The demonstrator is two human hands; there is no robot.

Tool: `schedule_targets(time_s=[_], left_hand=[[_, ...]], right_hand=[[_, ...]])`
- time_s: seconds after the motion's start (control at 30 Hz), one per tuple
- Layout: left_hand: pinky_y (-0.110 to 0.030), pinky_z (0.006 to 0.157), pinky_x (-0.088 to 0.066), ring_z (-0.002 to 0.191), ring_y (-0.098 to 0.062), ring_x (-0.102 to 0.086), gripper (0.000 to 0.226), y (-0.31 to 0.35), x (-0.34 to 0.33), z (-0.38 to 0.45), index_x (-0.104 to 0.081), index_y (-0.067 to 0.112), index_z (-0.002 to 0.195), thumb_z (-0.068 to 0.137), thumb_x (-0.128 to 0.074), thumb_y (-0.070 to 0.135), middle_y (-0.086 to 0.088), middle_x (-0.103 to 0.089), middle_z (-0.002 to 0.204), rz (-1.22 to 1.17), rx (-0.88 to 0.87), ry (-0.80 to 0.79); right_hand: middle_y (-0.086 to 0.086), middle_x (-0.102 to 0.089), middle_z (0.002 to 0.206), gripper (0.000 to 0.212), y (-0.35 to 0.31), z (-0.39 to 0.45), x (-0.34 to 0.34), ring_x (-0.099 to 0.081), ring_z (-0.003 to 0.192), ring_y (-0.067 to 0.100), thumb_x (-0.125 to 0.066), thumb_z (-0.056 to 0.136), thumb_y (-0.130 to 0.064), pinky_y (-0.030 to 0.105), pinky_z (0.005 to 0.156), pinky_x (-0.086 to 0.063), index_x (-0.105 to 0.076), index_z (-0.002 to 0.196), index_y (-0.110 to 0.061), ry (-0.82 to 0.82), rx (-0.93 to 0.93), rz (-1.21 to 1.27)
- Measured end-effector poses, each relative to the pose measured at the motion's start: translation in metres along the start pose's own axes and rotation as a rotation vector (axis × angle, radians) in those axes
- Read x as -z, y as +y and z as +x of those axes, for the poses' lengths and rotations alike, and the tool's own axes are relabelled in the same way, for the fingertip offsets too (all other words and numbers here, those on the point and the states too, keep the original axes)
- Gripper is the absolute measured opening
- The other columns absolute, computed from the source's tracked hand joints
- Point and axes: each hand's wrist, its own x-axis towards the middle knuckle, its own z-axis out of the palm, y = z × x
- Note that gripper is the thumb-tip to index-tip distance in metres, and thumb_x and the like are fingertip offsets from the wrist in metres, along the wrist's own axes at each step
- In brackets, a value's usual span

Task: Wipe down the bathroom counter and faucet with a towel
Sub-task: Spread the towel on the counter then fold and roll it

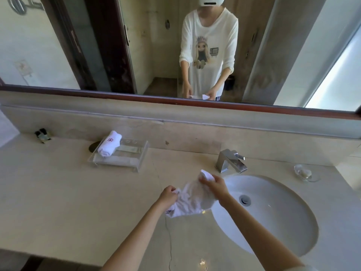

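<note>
Two hands were raised apart above the counter | left hand and right hand each pinched one white towel beside the sink | one faucet, one rolled towel were seen

Towel between both hands — crumpled

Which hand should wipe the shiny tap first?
Probably the right hand. It grips the towel's upper end just in front of the faucet, beside the sink. The left hand pinches the other end, farther away over the counter.
</note>
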Motion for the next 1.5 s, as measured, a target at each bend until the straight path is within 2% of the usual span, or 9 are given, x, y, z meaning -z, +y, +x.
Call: schedule_targets(time_s=[0.17, 0.33, 0.43, 0.5, 0.6, 0.73, 0.93, 1.3, 1.5], left_hand=[[-0.022, 0.053, -0.035, 0.06, -0.016, -0.047, 0.026, -0.01, 0.011, -0.013, -0.048, 0.013, 0.068, 0.081, -0.067, 0.025, 0.0, -0.048, 0.057, -0.083, 0.017, -0.085], [-0.023, 0.055, -0.032, 0.058, -0.01, -0.038, 0.036, -0.029, 0.023, -0.009, -0.037, 0.019, 0.065, 0.079, -0.07, 0.024, 0.003, -0.043, 0.067, -0.125, -0.031, 0.112], [-0.025, 0.072, -0.044, 0.079, -0.019, -0.056, 0.026, -0.031, 0.03, -0.008, -0.058, 0.013, 0.094, 0.072, -0.067, 0.022, -0.014, -0.062, 0.101, -0.154, -0.032, 0.135], [-0.024, 0.075, -0.041, 0.095, -0.026, -0.061, 0.016, -0.031, 0.035, -0.008, -0.064, 0.004, 0.096, 0.088, -0.059, 0.017, -0.017, -0.066, 0.101, -0.019, -0.058, 0.172], [-0.027, 0.062, -0.028, 0.082, -0.027, -0.056, 0.041, -0.032, 0.042, -0.006, -0.039, 0.011, 0.058, 0.097, -0.046, 0.022, -0.01, -0.051, 0.065, 0.074, -0.116, 0.273], [-0.024, 0.066, -0.029, 0.079, -0.026, -0.053, 0.037, -0.032, 0.049, 0.0, -0.046, 0.01, 0.066, 0.099, -0.043, 0.028, -0.011, -0.053, 0.08, 0.011, -0.168, 0.39], [-0.023, 0.05, -0.024, 0.048, -0.009, -0.03, 0.049, -0.022, 0.055, -0.007, -0.027, 0.017, 0.054, 0.096, -0.05, 0.029, 0.007, -0.029, 0.046, -0.169, -0.316, 0.471], [-0.021, 0.052, -0.017, 0.055, -0.008, -0.021, 0.051, -0.024, 0.08, -0.001, -0.032, 0.001, 0.061, 0.093, -0.055, 0.034, -0.004, -0.022, 0.06, -0.17, -0.471, 0.424], [-0.023, 0.051, -0.016, 0.052, -0.008, -0.019, 0.053, -0.017, 0.097, -0.005, -0.026, 0.014, 0.061, 0.086, -0.064, 0.041, 0.003, -0.017, 0.056, -0.056, -0.492, 0.402]], right_hand=[[0.009, -0.071, 0.095, 0.019, -0.013, -0.001, 0.003, -0.066, 0.096, 0.026, -0.065, 0.085, -0.035, 0.041, 0.087, -0.052, -0.068, 0.094, -0.019, -0.105, 0.098, 0.011], [0.008, -0.069, 0.096, 0.023, -0.029, 0.002, 0.002, -0.065, 0.093, 0.021, -0.052, 0.096, -0.028, 0.036, 0.087, -0.049, -0.068, 0.1, -0.012, -0.297, 0.135, 0.054], [0.006, -0.067, 0.09, 0.027, -0.036, 0.002, 0.002, -0.061, 0.087, 0.02, -0.043, 0.1, -0.024, 0.028, 0.078, -0.047, -0.067, 0.095, -0.012, -0.225, 0.098, 0.059], [0.005, -0.064, 0.083, 0.028, -0.042, 0.002, 0.006, -0.059, 0.079, 0.016, -0.044, 0.099, -0.024, 0.022, 0.069, -0.047, -0.067, 0.09, -0.01, -0.128, 0.097, 0.095], [0.008, -0.063, 0.086, 0.029, -0.048, 0.003, 0.013, -0.059, 0.082, 0.019, -0.043, 0.1, -0.024, 0.028, 0.071, -0.049, -0.066, 0.092, -0.008, -0.088, 0.12, 0.096], [0.003, -0.062, 0.088, 0.029, -0.045, 0.002, 0.011, -0.058, 0.087, 0.02, -0.042, 0.1, -0.031, 0.041, 0.081, -0.05, -0.065, 0.097, -0.013, -0.03, 0.137, 0.043], [-0.004, -0.043, 0.061, 0.037, -0.044, -0.008, 0.011, -0.041, 0.061, 0.012, -0.04, 0.1, -0.029, 0.026, 0.055, -0.03, -0.048, 0.067, -0.015, 0.146, 0.216, -0.154], [-0.003, -0.036, 0.057, 0.039, -0.053, -0.015, 0.007, -0.036, 0.057, 0.012, -0.043, 0.099, -0.028, 0.028, 0.054, -0.027, -0.039, 0.061, -0.016, 0.152, 0.241, -0.146], [-0.002, -0.03, 0.059, 0.038, -0.064, -0.027, 0.004, -0.03, 0.058, 0.013, -0.042, 0.097, -0.016, 0.031, 0.053, -0.022, -0.029, 0.061, -0.017, 0.207, 0.235, -0.238]])
